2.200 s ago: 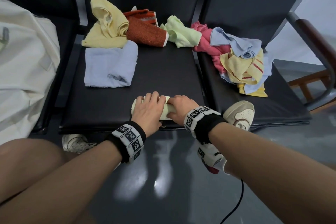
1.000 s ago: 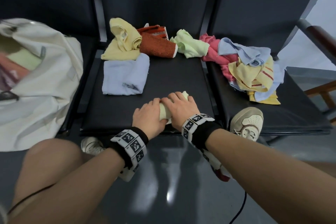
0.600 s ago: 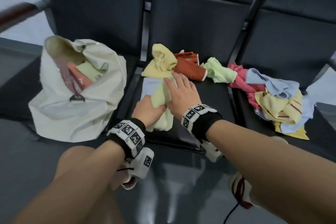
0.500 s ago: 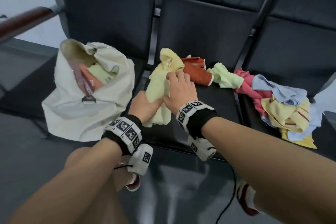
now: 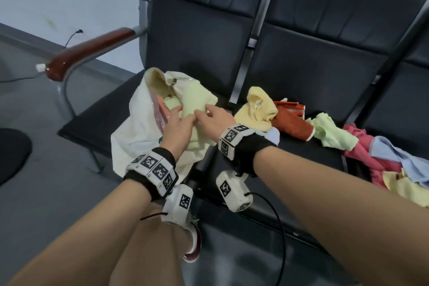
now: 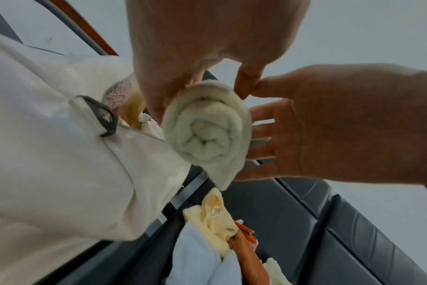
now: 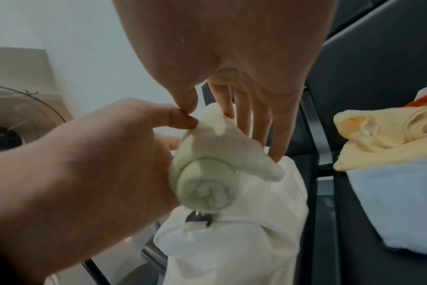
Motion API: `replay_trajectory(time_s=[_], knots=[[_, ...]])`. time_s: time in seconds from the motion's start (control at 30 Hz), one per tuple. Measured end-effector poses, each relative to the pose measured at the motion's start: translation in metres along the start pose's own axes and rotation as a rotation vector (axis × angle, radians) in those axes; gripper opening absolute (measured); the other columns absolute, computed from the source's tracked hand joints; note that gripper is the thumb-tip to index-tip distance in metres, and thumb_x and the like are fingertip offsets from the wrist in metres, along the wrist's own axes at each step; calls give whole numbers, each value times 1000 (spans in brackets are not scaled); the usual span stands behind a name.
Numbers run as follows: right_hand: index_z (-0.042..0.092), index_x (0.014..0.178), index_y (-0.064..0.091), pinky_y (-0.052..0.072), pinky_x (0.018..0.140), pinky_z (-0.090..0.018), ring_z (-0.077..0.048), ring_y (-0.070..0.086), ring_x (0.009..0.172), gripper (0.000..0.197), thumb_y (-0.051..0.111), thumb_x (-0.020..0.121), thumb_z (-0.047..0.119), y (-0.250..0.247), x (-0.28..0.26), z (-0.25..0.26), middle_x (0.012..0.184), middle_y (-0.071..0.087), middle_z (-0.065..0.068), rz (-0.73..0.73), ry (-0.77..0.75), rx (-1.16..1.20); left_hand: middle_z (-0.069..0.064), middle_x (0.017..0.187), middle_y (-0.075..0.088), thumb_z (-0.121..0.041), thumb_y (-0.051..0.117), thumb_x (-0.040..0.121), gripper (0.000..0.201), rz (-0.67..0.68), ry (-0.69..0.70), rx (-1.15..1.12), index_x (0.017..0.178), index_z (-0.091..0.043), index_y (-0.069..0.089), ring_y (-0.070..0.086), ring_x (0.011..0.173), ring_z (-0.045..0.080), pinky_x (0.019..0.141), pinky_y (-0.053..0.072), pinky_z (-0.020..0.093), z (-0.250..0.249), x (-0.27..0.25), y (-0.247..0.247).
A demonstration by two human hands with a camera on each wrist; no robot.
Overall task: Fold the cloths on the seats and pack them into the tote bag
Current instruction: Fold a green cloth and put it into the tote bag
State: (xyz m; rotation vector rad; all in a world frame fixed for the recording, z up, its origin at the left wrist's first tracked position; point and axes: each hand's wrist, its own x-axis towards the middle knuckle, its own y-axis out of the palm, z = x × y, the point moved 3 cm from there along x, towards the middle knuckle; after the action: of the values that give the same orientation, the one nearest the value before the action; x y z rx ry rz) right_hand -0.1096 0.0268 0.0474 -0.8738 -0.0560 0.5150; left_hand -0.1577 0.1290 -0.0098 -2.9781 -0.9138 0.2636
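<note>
Left hand [image 5: 178, 126] is gripping the rolled pale-green cloth [image 5: 197, 102], holding it over the open mouth of the tote bag [image 5: 130, 132] on the left seat. Right hand [image 5: 217, 115] is lying against the roll, fingers straight. Unfolded cloths [image 5: 325, 132] are sitting on the other seats.

Before us, a pale green rolled terry cloth [image 7: 205, 179] hangs over the mouth of a cream canvas tote bag [image 7: 232, 250], its spiral end facing us. Our left hand [image 7: 85, 173] wraps its grip round the roll from the left, while our right hand [image 7: 232, 67] reaches down from above, fingers [image 7: 278, 135] straight along the roll's far side. To the right, a crumpled yellow cloth [image 7: 383, 138] lies on a folded light blue cloth [image 7: 397, 202] on the dark padded seat [image 7: 341, 250]. A round fan [image 7: 24, 115] stands at far left.
</note>
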Motion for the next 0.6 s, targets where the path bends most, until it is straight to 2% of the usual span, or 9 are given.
replay_trajectory(time_s=[0.1, 0.17, 0.2, 0.27, 0.37, 0.4, 0.47, 0.53, 0.6], knots=[[12, 144, 40, 38, 89, -30, -29, 50, 125, 64, 53, 93, 50, 9, 20, 10, 139, 50, -10, 8, 37, 45, 4, 157, 37, -49, 52, 62, 75, 15, -2, -86, 137, -41, 54, 43, 138, 27, 113, 38, 51, 14, 30, -9], [15, 148, 33, 37, 85, -29, -27, 50, 123, 70, 58, 91, 45, 12, 34, 12, 141, 48, -9, -2, 41, 90, 18, 161, 23, -47, 49, 59, 62, -1, -20, -69, 119, -59, 59, 27, 145, 42, 116, 27, 62, 30, 56, -16], [17, 149, 30, 38, 84, -28, -27, 51, 122, 71, 60, 90, 42, 13, 41, 13, 141, 48, -9, -10, 39, 114, 24, 160, 19, -45, 48, 57, 56, -5, -43, -74, 110, -62, 60, 20, 145, 47, 116, 22, 66, 28, 59, -19], [20, 151, 26, 38, 85, -26, -27, 51, 121, 72, 62, 90, 36, 18, 54, 13, 141, 47, -9, -17, 36, 145, 27, 157, 20, -39, 49, 62, 51, -10, -72, -113, 109, -54, 60, 22, 144, 48, 114, 24, 65, 5, 47, -22], [22, 151, 26, 37, 82, -25, -27, 54, 115, 69, 61, 92, 33, 26, 74, 15, 138, 49, -8, -19, 36, 170, 27, 149, 39, -23, 44, 92, 44, -8, -101, -220, 133, -30, 56, 41, 136, 43, 107, 41, 49, -7, 46, -21], [23, 149, 28, 37, 81, -25, -26, 55, 110, 67, 61, 92, 33, 29, 81, 15, 135, 50, -8, -25, 44, 183, 23, 145, 48, -24, 43, 96, 43, -6, -112, -252, 138, -28, 54, 47, 133, 39, 103, 44, 43, -3, 52, -20], [23, 145, 32, 39, 79, -26, -23, 54, 97, 62, 62, 91, 34, 37, 96, 13, 127, 54, -9, -39, 53, 202, 10, 143, 54, -39, 50, 89, 53, 7, -129, -286, 142, -32, 51, 53, 130, 32, 101, 46, 37, 3, 64, -18], [21, 140, 35, 40, 77, -27, -22, 52, 90, 58, 63, 91, 35, 45, 111, 11, 121, 56, -9, -40, 45, 206, 3, 145, 52, -51, 56, 72, 76, 34, -171, -288, 146, -38, 44, 50, 133, 26, 108, 44, 46, 14, 80, -16], [20, 139, 36, 39, 77, -26, -23, 55, 92, 55, 61, 92, 35, 55, 124, 8, 122, 57, -11, -11, 39, 203, -1, 146, 51, -56, 58, 65, 85, 31, -198, -261, 147, -37, 42, 49, 134, 25, 110, 42, 50, 27, 97, -13]])
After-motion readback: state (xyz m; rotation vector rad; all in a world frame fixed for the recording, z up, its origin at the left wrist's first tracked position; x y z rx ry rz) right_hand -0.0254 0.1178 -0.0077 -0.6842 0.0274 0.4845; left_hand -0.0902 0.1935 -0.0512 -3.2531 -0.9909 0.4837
